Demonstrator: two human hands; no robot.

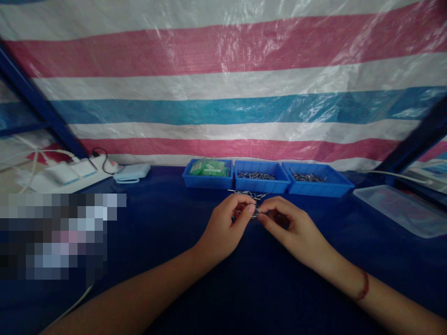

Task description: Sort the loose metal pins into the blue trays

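Observation:
My left hand (226, 223) and my right hand (291, 228) meet fingertip to fingertip over the dark blue table (209, 298). Both are closed in a pinch at a small metal piece (257, 210), mostly covered by the fingers and too small to name. Just behind the fingers lies a loose pile of thin silver metal pins (256, 195), possibly rivets or screws. Part of that pile is hidden by my hands. Beyond it stand a middle blue bin (261, 187) and a right blue bin (319, 188), each holding similar small metal pieces.
A left blue bin (207, 182) holds green-tinted plastic packets (209, 167). At far left are a white power strip (84, 181) with plugs and a light blue case (132, 173). To the right lies a translucent plastic lid (401, 209). Striped sheeting (223, 111) hangs behind.

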